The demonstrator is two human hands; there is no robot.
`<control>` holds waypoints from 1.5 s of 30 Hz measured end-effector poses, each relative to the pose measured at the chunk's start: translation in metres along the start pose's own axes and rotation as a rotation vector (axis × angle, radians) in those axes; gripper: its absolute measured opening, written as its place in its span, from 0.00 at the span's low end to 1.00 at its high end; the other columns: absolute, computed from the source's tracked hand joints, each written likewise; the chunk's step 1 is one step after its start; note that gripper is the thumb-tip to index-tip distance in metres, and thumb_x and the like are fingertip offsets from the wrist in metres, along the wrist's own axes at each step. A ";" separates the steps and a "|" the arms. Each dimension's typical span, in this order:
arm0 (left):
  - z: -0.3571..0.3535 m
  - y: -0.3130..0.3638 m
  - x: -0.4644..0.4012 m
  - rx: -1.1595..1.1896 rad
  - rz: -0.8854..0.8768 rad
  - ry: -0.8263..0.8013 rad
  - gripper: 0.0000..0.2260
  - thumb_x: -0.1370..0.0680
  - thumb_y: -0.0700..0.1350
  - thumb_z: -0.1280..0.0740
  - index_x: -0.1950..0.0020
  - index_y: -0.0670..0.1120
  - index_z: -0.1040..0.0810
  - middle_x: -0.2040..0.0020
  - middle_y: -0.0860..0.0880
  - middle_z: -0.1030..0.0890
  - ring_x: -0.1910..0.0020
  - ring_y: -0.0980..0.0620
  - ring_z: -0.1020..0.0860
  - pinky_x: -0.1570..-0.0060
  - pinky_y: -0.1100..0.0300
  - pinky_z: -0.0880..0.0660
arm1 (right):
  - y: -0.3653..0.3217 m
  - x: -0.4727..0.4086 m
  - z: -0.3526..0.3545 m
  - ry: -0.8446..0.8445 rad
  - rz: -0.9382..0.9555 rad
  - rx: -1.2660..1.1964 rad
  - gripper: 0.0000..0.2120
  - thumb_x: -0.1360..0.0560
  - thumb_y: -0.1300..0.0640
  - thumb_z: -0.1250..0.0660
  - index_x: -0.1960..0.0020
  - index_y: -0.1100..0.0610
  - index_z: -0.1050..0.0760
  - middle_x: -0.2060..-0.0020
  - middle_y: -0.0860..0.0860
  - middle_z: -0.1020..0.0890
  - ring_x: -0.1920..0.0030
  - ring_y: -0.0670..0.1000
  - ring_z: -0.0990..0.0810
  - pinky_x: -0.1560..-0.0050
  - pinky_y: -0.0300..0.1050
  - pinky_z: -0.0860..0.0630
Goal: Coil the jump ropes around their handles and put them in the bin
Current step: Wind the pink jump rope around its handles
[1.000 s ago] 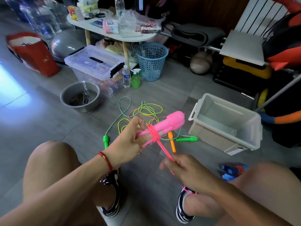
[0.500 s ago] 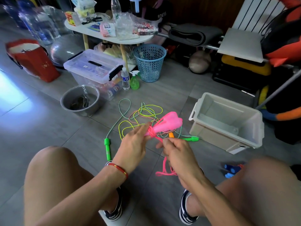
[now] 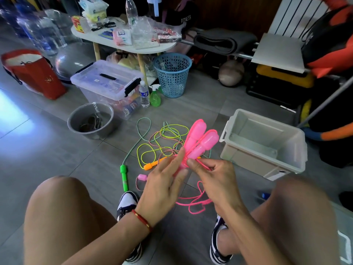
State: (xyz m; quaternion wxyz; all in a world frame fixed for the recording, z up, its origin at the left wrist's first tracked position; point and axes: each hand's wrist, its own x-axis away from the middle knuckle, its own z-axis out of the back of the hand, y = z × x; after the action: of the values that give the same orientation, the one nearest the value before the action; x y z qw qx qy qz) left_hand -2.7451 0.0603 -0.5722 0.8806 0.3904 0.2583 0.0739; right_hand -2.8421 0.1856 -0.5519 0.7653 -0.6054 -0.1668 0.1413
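The right hand (image 3: 215, 178) pinches the pink cord (image 3: 193, 203) close to the pink handles (image 3: 200, 142), likely to keep the wrap taut. The left hand (image 3: 164, 184) clamps the handles' lower ends between thumb and mostly straight fingers, the pair pointing to 1 o'clock, so the cord can pass around both. Slack loops hang at 6 o'clock. The bin (image 3: 267, 165) sits at 3 o'clock; other ropes (image 3: 158, 142) lie tangled at 11.

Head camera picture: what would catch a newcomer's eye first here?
The bright pink handles, held up at the centre by the left hand while the right hand pinches their pink cord. Behind them lies a tangle of coloured ropes on the floor, with an empty pale bin to the right.
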 end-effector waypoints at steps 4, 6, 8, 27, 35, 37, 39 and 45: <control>0.010 -0.005 -0.007 0.288 0.217 0.081 0.14 0.21 0.57 0.33 0.36 0.59 0.18 0.45 0.59 0.22 0.49 0.49 0.18 0.56 0.43 0.17 | 0.006 0.004 0.002 -0.078 -0.006 0.023 0.14 0.26 0.52 0.24 0.66 0.59 0.19 0.73 0.49 0.40 0.69 0.49 0.42 0.68 0.45 0.45; 0.015 -0.009 -0.014 0.408 0.362 0.114 0.12 0.25 0.58 0.28 0.43 0.58 0.14 0.47 0.55 0.24 0.50 0.42 0.18 0.59 0.37 0.18 | 0.007 0.004 0.003 -0.122 0.034 0.037 0.14 0.26 0.52 0.24 0.67 0.58 0.18 0.73 0.48 0.40 0.69 0.48 0.43 0.68 0.45 0.46; 0.018 -0.013 -0.019 0.516 0.450 0.077 0.12 0.27 0.54 0.24 0.45 0.53 0.17 0.48 0.46 0.22 0.54 0.30 0.20 0.64 0.42 0.19 | 0.007 0.002 0.007 -0.149 0.063 0.059 0.12 0.26 0.50 0.25 0.60 0.59 0.15 0.73 0.48 0.39 0.68 0.48 0.41 0.68 0.45 0.44; 0.028 -0.042 -0.027 0.404 0.733 -0.262 0.15 0.21 0.47 0.30 0.52 0.33 0.22 0.64 0.42 0.21 0.70 0.53 0.25 0.65 0.60 0.28 | 0.008 0.005 0.008 -0.299 0.133 0.952 0.15 0.17 0.41 0.44 0.50 0.50 0.26 0.57 0.48 0.16 0.50 0.55 0.19 0.57 0.49 0.30; 0.018 -0.044 -0.020 -0.241 0.469 -0.373 0.11 0.21 0.49 0.29 0.45 0.44 0.24 0.66 0.55 0.26 0.66 0.52 0.25 0.67 0.63 0.37 | -0.005 0.021 0.006 -0.394 0.354 1.011 0.16 0.16 0.42 0.49 0.58 0.49 0.37 0.56 0.52 0.17 0.52 0.59 0.20 0.61 0.49 0.37; 0.013 -0.042 -0.017 -0.239 0.441 -0.407 0.17 0.23 0.49 0.27 0.40 0.42 0.27 0.60 0.52 0.25 0.59 0.46 0.26 0.62 0.63 0.38 | -0.006 0.019 0.011 -0.435 0.419 1.027 0.15 0.16 0.43 0.45 0.58 0.49 0.34 0.57 0.51 0.17 0.52 0.59 0.19 0.61 0.49 0.37; 0.008 -0.043 -0.014 -0.235 0.461 -0.498 0.22 0.25 0.52 0.25 0.40 0.43 0.30 0.54 0.50 0.24 0.55 0.45 0.24 0.57 0.59 0.34 | -0.003 0.017 0.016 -0.485 0.489 1.052 0.10 0.18 0.45 0.41 0.54 0.49 0.29 0.55 0.50 0.17 0.50 0.58 0.19 0.59 0.50 0.34; 0.002 -0.036 -0.015 -0.288 0.347 -0.695 0.19 0.28 0.57 0.24 0.46 0.48 0.25 0.52 0.48 0.20 0.52 0.46 0.22 0.50 0.48 0.24 | 0.008 0.000 0.024 -0.445 0.726 1.077 0.07 0.25 0.45 0.33 0.55 0.48 0.26 0.66 0.47 0.20 0.64 0.55 0.20 0.67 0.47 0.36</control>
State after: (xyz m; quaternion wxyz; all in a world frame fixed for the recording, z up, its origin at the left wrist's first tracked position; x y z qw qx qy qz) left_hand -2.7592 0.0297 -0.5917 0.9354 0.3027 -0.1371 0.1205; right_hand -2.8527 0.2083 -0.5547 0.8114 -0.1149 -0.0131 0.5729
